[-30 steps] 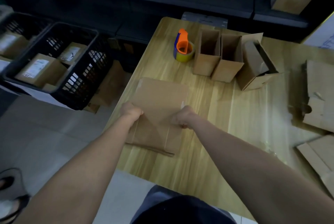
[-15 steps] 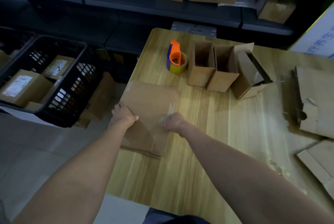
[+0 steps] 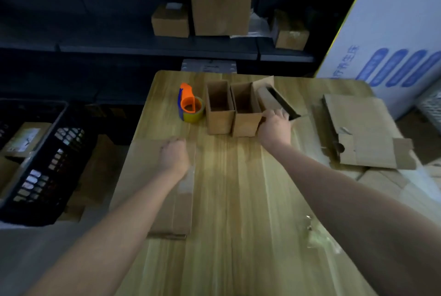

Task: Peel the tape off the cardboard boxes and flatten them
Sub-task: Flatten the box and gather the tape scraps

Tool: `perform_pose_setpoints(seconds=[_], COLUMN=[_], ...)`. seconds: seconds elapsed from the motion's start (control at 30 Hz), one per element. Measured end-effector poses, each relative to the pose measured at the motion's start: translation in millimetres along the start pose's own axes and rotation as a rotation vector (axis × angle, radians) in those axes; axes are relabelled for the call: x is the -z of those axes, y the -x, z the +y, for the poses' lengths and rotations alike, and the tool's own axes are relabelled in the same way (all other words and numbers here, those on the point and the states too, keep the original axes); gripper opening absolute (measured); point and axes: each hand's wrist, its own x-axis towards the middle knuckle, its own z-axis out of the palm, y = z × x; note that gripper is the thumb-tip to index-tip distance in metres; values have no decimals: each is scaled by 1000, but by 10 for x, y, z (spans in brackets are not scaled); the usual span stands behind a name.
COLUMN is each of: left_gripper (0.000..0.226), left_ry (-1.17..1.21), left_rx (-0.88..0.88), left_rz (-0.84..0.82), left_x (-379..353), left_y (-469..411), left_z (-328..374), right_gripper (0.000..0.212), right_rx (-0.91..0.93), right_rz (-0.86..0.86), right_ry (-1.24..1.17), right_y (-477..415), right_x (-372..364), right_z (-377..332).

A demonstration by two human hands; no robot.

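A flattened cardboard box (image 3: 145, 176) lies at the table's left edge, with a strip of clear tape (image 3: 187, 184) along its right side. My left hand (image 3: 173, 157) rests on it, fingers curled at its far edge. Two open boxes (image 3: 219, 110) (image 3: 245, 112) stand upright side by side at the back. To their right a third open box (image 3: 276, 97) lies tilted. My right hand (image 3: 274, 128) grips its near end, fingers curled over the edge.
An orange tape dispenser (image 3: 191, 107) stands left of the upright boxes. Flattened cardboard sheets (image 3: 358, 128) pile up at the table's right side. A crumpled scrap of clear tape (image 3: 319, 236) lies near front right. A black crate (image 3: 47, 164) of parcels sits left of the wooden table (image 3: 238, 200).
My right hand let go of the flattened box and reached forward to the tilted open box. My left hand slid to the flat box's far edge. The camera tipped upward.
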Motion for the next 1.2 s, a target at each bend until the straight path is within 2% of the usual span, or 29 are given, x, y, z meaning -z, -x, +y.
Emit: perform_pose_setpoints(seconds=[0.07, 0.17, 0.23, 0.3, 0.37, 0.5, 0.53, 0.67, 0.8, 0.87, 0.97, 1.1, 1.2], left_gripper=[39, 32, 30, 28, 26, 26, 26, 26, 30, 39, 71, 112, 120], left_ry=[175, 299, 348, 366, 363, 346, 351, 376, 387, 396, 464, 457, 340], left_rx=[-128, -325, -400, -428, -439, -441, -439, -444, -400, -373, -362, -425, -450], left_rz=[50, 4, -24, -33, -44, -94, -106, -133, -138, -118, -114, -259, -327], left_x=[115, 224, 247, 244, 217, 156, 142, 144, 134, 137, 152, 187, 178], left_y=[-42, -87, -104, -121, -128, -83, -64, 30, 134, 187, 270, 429, 575], left_z=[236, 547, 721, 852, 949, 1132, 1182, 1389, 1595, 1717, 1908, 2079, 2056], right_gripper=[46, 61, 56, 50, 48, 67, 66, 34, 19, 18, 19, 22, 20], right_rx=[-53, -101, -100, -69, 2, 93, 93, 161, 142, 60, -77, -154, -202], right_rz=[-22, -131, -230, -251, -203, -123, -107, -20, 58, 58, 17, -64, -155], right_ry=[56, 144, 212, 290, 378, 388, 370, 290, 197, 141, -67, -280, -361], right_y=[-103, -225, -293, -357, -412, -452, -459, -486, -506, -523, -479, -316, -233], right_x=[80, 86, 49, 6, -35, -70, -65, 42, 303, 514, 846, 1079, 1112], right_z=[182, 412, 518, 584, 635, 759, 797, 959, 1036, 1056, 1101, 1150, 1170])
